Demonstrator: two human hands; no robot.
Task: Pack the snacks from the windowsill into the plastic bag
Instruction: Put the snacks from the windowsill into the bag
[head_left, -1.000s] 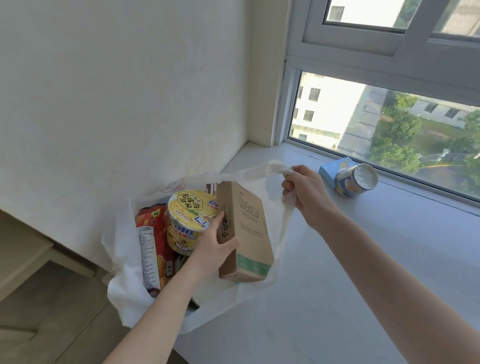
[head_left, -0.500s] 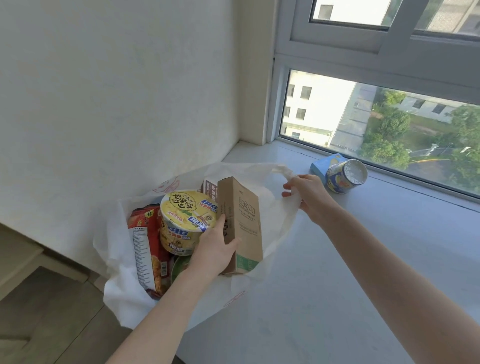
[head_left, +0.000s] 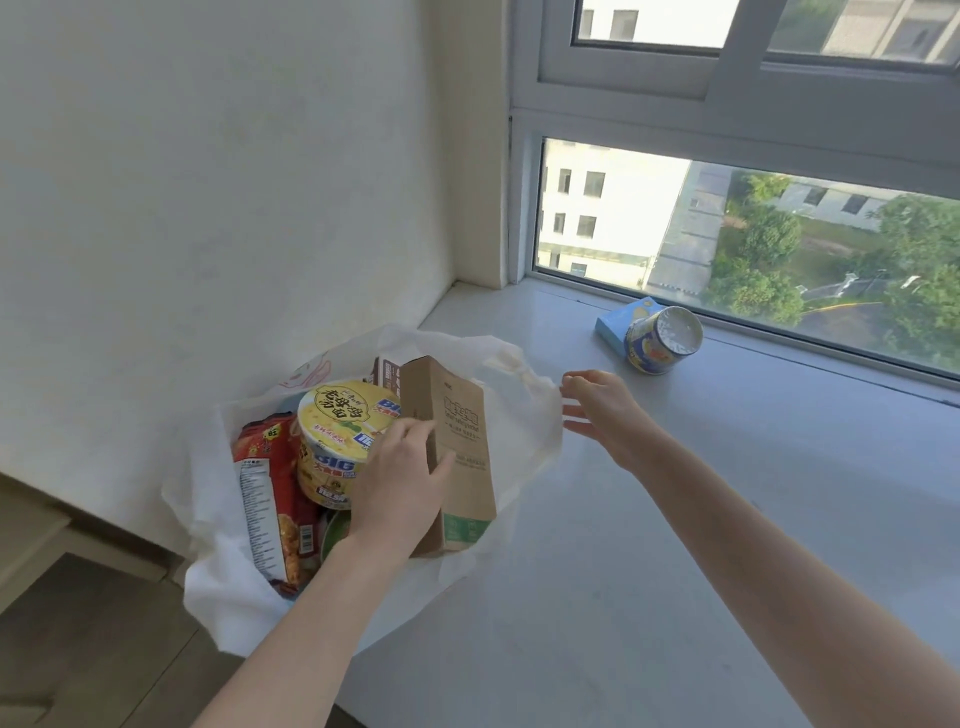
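A white plastic bag (head_left: 218, 587) hangs open at the left edge of the pale windowsill (head_left: 675, 519). Inside it are a red snack packet (head_left: 265, 483), a yellow noodle cup (head_left: 337, 441) and a brown carton (head_left: 457, 447). My left hand (head_left: 400, 483) grips the brown carton by its left side, thumb across the front. My right hand (head_left: 597, 410) hovers just right of the bag's handle (head_left: 524, 374), fingers loose and holding nothing. A blue-and-yellow cup (head_left: 660, 340) lies on its side against a light blue box (head_left: 618, 322) near the window.
A white wall (head_left: 234, 182) stands right behind the bag. The window frame (head_left: 727, 124) and glass run along the sill's far side. Below the sill at left are a wooden floor (head_left: 93, 649) and a pale furniture edge (head_left: 26, 540).
My right hand has let go of the bag's handle and drawn slightly away to the right. The handle has dropped. My left hand has kept its grip on the carton in the bag.
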